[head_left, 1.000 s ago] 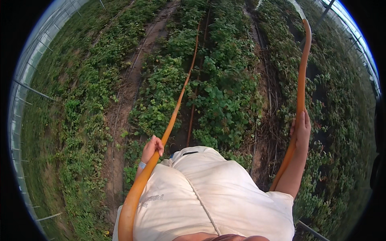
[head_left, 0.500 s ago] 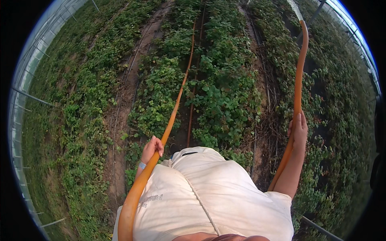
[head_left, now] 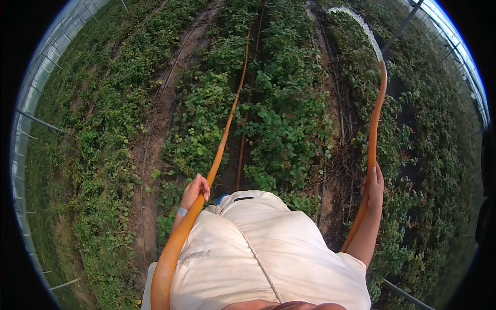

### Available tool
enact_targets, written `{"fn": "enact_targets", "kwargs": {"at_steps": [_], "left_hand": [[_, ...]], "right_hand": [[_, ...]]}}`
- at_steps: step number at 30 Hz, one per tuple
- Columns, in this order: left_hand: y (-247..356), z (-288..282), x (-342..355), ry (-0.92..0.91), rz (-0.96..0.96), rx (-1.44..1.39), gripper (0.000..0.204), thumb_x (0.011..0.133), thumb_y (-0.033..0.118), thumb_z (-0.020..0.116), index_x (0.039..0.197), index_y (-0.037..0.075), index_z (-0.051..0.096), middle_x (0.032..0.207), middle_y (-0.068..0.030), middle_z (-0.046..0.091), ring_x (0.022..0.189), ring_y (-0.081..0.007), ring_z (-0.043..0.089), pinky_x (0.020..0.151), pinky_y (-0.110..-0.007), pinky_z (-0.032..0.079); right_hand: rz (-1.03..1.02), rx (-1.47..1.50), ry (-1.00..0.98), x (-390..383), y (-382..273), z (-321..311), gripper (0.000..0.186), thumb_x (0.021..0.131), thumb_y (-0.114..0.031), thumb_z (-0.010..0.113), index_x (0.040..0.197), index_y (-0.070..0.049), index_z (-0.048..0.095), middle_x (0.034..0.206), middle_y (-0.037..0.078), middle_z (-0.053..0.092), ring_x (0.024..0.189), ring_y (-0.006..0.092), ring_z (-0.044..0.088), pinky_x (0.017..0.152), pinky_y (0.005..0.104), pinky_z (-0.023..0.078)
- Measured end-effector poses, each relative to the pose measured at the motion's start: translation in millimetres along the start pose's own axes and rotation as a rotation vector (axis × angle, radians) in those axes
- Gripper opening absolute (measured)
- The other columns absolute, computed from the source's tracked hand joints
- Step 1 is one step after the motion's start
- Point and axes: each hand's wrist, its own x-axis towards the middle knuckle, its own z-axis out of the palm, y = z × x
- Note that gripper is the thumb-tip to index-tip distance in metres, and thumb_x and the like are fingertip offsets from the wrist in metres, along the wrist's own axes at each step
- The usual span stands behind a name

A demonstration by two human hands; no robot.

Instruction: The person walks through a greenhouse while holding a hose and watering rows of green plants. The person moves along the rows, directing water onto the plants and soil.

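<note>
An orange hose (head_left: 177, 243) runs over my left shoulder side and out along the middle plant rows. My left hand (head_left: 196, 190), with a pale band on the wrist, curls around it. On the right, my right hand (head_left: 374, 188) grips another stretch of orange hose (head_left: 378, 98), held out forward. From that hose's end a white arc of water (head_left: 367, 29) pours toward the plants at the top right. My cream shirt, with a twisted cord (head_left: 257, 258) down it, fills the lower middle.
Leafy plant rows (head_left: 279, 129) run away from me, separated by soil strips (head_left: 155, 129) with thin dark lines. A brown hose (head_left: 238, 173) lies between middle rows. Metal poles (head_left: 400, 28) and translucent greenhouse walls (head_left: 26, 155) curve round both rims.
My right hand and its hose have moved down and slightly left, bringing the hose's end and the water arc lower in view. My left hand has barely moved.
</note>
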Motion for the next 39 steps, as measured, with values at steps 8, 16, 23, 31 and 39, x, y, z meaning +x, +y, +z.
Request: {"fn": "enact_targets", "kwargs": {"at_steps": [8, 16, 23, 31, 39], "left_hand": [[-1.8, 2.4, 6.3, 0.001, -0.015, -0.008, 0.05, 0.108, 0.041, 0.031, 0.078, 0.006, 0.051, 0.063, -0.0057, 0.052, 0.052, -0.0136, 0.053, 0.052, -0.025, 0.046], [-4.7, 2.9, 7.5, 0.019, -0.045, -0.01, 0.05, 0.108, 0.042, 0.032, 0.078, 0.006, 0.051, 0.064, -0.005, 0.053, 0.052, -0.0133, 0.053, 0.053, -0.025, 0.047], [-2.6, 6.7, 8.5, 0.029, -0.045, 0.016, 0.05, 0.107, 0.042, 0.033, 0.078, 0.006, 0.051, 0.064, -0.0048, 0.053, 0.052, -0.0128, 0.053, 0.053, -0.025, 0.047], [-5.6, 4.2, 8.2, 0.036, -0.052, 0.055, 0.053, 0.108, 0.045, 0.026, 0.08, 0.007, 0.052, 0.062, -0.0068, 0.054, 0.051, -0.0139, 0.051, 0.054, -0.025, 0.046], [-3.3, 6.2, 9.2, 0.036, -0.039, 0.051, 0.053, 0.108, 0.045, 0.026, 0.08, 0.007, 0.051, 0.061, -0.0065, 0.053, 0.051, -0.0132, 0.051, 0.054, -0.025, 0.046]], "right_hand": [[0.039, -0.022, -0.034, -4.8, 20.4, -4.6, 0.046, 0.106, -0.029, 0.042, 0.15, -0.015, 0.041, 0.066, 0.001, 0.053, 0.049, 0.0089, 0.05, 0.043, 0.0269, 0.045], [0.084, -0.071, -0.035, -16.2, 35.9, -0.8, 0.044, 0.107, -0.029, 0.041, 0.149, -0.016, 0.043, 0.064, 0.0, 0.05, 0.048, 0.0085, 0.047, 0.043, 0.0269, 0.043], [0.065, -0.065, -0.03, -21.7, 26.6, 3.2, 0.044, 0.107, -0.029, 0.041, 0.148, -0.015, 0.043, 0.065, 0.0, 0.051, 0.049, 0.0084, 0.048, 0.044, 0.0269, 0.044], [-0.045, -0.033, -0.009, -16.2, 7.9, 2.1, 0.046, 0.106, -0.032, 0.043, 0.148, -0.014, 0.043, 0.067, 0.0, 0.053, 0.049, 0.0081, 0.05, 0.042, 0.0264, 0.043], [-0.096, -0.013, -0.003, -10.2, -5.2, 0.3, 0.046, 0.106, -0.036, 0.043, 0.147, -0.015, 0.044, 0.063, -0.001, 0.053, 0.047, 0.0081, 0.05, 0.041, 0.0257, 0.044]]}}
